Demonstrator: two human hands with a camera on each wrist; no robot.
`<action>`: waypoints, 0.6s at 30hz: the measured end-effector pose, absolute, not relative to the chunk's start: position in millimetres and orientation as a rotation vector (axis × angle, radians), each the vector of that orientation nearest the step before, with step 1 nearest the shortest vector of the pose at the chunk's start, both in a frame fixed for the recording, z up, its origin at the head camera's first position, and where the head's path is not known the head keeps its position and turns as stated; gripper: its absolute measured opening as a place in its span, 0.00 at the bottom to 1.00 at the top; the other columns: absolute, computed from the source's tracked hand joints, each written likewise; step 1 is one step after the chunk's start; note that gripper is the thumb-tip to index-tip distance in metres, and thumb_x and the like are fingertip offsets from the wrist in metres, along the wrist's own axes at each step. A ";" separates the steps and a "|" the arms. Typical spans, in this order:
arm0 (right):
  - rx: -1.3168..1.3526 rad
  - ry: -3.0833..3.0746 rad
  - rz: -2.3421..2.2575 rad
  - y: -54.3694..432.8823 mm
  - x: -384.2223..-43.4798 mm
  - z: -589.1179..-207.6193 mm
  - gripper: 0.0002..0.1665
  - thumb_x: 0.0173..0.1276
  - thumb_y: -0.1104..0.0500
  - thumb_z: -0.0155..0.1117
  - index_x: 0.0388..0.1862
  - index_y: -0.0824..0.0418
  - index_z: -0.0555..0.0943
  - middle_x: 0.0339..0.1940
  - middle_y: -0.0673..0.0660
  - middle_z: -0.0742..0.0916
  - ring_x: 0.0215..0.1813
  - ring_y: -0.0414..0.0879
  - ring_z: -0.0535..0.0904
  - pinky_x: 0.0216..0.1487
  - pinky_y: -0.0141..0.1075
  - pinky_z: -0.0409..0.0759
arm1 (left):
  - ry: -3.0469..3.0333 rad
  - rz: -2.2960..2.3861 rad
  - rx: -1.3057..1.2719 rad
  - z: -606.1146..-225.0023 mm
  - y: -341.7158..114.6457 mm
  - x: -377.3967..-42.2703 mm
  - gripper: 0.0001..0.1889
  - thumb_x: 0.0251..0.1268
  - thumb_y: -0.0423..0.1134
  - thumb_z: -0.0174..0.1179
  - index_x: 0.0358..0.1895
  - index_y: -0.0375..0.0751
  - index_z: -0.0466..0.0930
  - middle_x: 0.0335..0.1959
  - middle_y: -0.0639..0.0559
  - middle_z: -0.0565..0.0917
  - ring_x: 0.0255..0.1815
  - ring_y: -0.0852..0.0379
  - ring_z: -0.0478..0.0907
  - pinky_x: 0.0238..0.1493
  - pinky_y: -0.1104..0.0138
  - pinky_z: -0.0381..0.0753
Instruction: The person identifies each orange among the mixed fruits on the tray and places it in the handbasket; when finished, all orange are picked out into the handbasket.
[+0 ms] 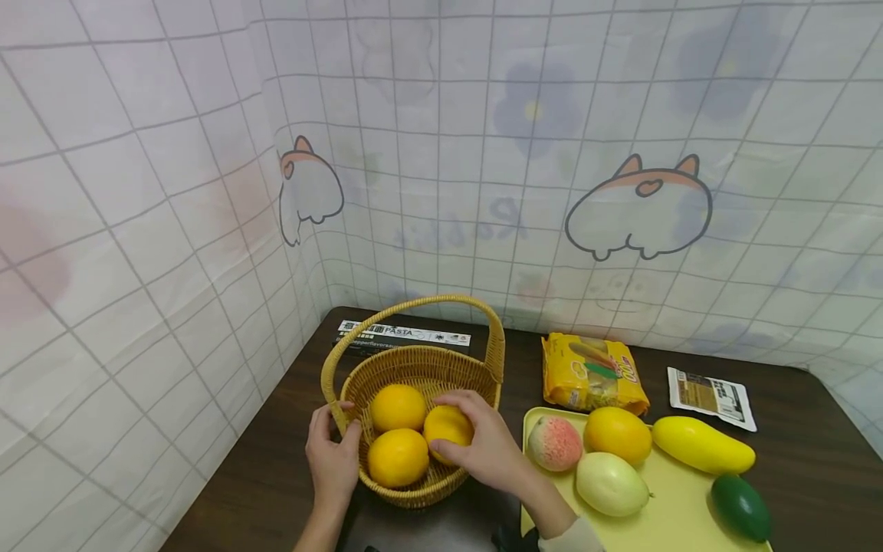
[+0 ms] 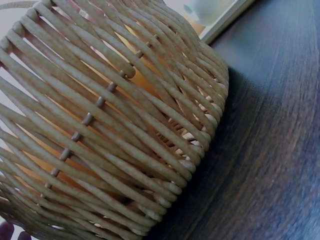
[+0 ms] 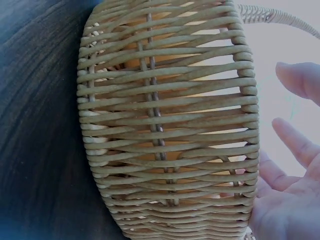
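Note:
A wicker basket [image 1: 421, 491] with a tall arched handle stands on the dark table and holds three oranges. My left hand [image 1: 333, 460] grips its left rim near the handle's base, thumb inside; only fingertips show at a corner of the left wrist view. Over the right-hand orange [image 1: 450, 431], my right hand [image 1: 486, 441] spreads its thumb and fingers. In the right wrist view those fingers [image 3: 295, 142] are apart above the rim with nothing visible between them. The other two, a rear orange [image 1: 398, 408] and a front orange [image 1: 398, 458], lie to its left.
Right of the basket, a yellow tray [image 1: 669, 521] carries a peach [image 1: 555, 443], another orange [image 1: 618, 435], a pale melon [image 1: 611, 484], a mango [image 1: 704, 445] and a dark green fruit [image 1: 740, 507]. Behind are a yellow food bag [image 1: 593, 374], a flat packet [image 1: 712, 397] and a pasta box [image 1: 407, 334].

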State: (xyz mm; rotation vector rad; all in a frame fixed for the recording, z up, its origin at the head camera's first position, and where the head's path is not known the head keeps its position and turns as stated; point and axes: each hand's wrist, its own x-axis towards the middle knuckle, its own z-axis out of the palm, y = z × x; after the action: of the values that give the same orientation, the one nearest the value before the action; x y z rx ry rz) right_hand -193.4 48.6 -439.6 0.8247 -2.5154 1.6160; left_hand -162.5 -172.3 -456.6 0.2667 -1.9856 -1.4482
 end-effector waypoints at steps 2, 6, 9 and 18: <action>0.828 -2.483 1.650 49.0 -191.6 -440.9 0.28 0.58 0.58 0.74 0.58 0.47 0.78 0.59 0.45 0.78 0.64 0.46 0.72 0.62 0.50 0.71 | -1.986 -1.447 0.267 -452.2 -170.8 -159.9 0.11 0.57 0.20 0.59 0.44 0.28 0.79 0.43 0.36 0.78 0.40 0.50 0.75 0.39 0.76 0.68; 0.832 -2.415 1.750 51.1 -187.1 -442.0 0.26 0.61 0.62 0.71 0.58 0.47 0.78 0.59 0.46 0.78 0.64 0.46 0.72 0.62 0.53 0.71 | -1.989 -1.441 0.261 -450.0 -169.7 -158.5 0.10 0.58 0.21 0.59 0.44 0.29 0.79 0.42 0.38 0.78 0.39 0.53 0.74 0.38 0.76 0.68; 0.834 -2.389 1.798 54.2 -183.8 -442.4 0.24 0.63 0.61 0.70 0.58 0.48 0.78 0.59 0.46 0.78 0.64 0.45 0.72 0.63 0.53 0.70 | -1.985 -1.445 0.253 -451.7 -170.1 -159.3 0.10 0.58 0.22 0.59 0.44 0.29 0.79 0.43 0.38 0.78 0.39 0.54 0.74 0.38 0.76 0.68; 0.929 -2.352 1.963 68.2 -174.0 -430.1 0.22 0.68 0.64 0.64 0.60 0.53 0.77 0.60 0.52 0.79 0.62 0.56 0.74 0.61 0.51 0.73 | -1.975 -1.452 0.247 -454.3 -171.6 -161.7 0.10 0.57 0.21 0.59 0.43 0.29 0.79 0.43 0.36 0.78 0.40 0.49 0.75 0.37 0.76 0.68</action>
State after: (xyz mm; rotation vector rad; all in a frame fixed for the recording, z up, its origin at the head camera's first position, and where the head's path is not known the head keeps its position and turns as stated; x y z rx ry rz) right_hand -174.0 68.2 -430.1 0.9289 -2.3522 1.9630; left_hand -161.7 -171.6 -454.3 0.2469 -1.9749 -1.4516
